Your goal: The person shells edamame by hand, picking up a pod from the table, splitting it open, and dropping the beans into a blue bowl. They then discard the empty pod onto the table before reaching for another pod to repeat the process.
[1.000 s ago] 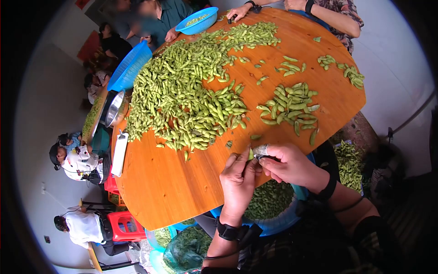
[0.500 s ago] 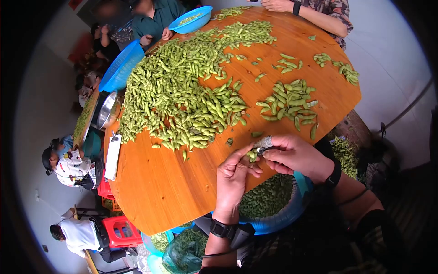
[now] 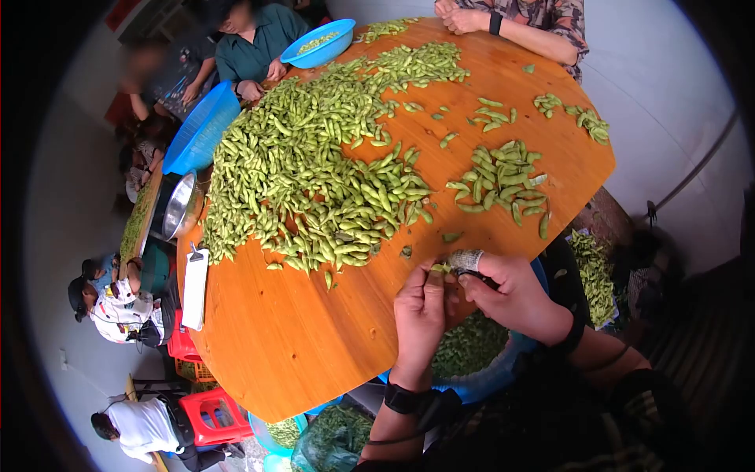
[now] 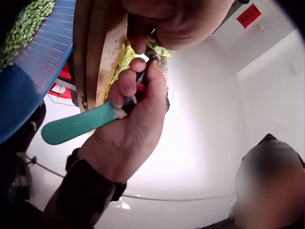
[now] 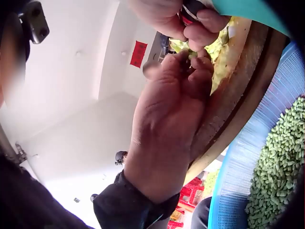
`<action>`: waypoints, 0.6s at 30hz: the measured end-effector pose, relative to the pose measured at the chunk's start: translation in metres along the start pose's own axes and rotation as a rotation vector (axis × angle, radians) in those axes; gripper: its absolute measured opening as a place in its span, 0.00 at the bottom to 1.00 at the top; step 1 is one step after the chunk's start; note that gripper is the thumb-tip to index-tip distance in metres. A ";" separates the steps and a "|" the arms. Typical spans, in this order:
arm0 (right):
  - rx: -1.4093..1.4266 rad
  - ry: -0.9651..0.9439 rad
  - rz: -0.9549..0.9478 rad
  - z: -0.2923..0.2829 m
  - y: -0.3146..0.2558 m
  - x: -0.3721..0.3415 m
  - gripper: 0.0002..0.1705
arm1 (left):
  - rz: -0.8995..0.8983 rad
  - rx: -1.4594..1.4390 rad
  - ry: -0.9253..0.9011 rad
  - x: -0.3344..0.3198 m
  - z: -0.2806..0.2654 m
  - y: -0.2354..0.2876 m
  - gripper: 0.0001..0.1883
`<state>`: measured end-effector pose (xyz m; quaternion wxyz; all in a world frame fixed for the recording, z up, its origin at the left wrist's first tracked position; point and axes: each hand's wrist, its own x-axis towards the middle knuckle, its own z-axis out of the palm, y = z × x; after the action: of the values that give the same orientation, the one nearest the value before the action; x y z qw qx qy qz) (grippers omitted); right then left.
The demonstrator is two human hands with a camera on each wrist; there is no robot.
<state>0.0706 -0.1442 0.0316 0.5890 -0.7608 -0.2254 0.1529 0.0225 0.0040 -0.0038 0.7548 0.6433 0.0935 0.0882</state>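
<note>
At the near edge of the wooden table [image 3: 299, 346], the left hand [image 3: 421, 318] pinches a green pod [image 3: 440, 268] between thumb and fingers. Close against it, the right hand [image 3: 519, 299] has its fingers curled round a teal-handled tool [image 4: 78, 125], whose dark end points at the pod in the left wrist view. A light woven wrap [image 3: 465, 259] covers one right fingertip. Behind the hands lie a small group of pods [image 3: 503, 185] and a large heap of pods [image 3: 307, 165]. The tool's tip is hidden by the fingers.
Below the hands is a blue basket [image 5: 224, 191] of shelled beans [image 5: 276, 167]. A clipboard [image 3: 194, 289], a metal bowl [image 3: 181, 206] and blue basins [image 3: 318, 46] stand round the table. Other people sit across it; a red stool [image 3: 211, 417] is at the lower left.
The left hand has closed in on the right, its fingers now bunched at the pod. The view has shifted slightly, and the person across the table has drawn both hands together.
</note>
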 end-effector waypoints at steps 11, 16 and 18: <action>0.460 -0.011 0.207 0.001 -0.001 -0.005 0.11 | 0.026 0.041 0.118 -0.001 0.000 -0.001 0.14; 0.387 0.195 0.166 -0.049 0.010 0.023 0.13 | 0.031 0.460 0.076 -0.020 -0.009 0.008 0.12; 0.310 0.263 0.162 -0.077 0.031 0.045 0.09 | 0.176 0.604 -0.011 -0.046 -0.009 0.010 0.10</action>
<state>0.1521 -0.1909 0.0235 0.7091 -0.6902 -0.0586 0.1321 -0.0244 0.0028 0.0062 0.5197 0.8443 0.0554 0.1182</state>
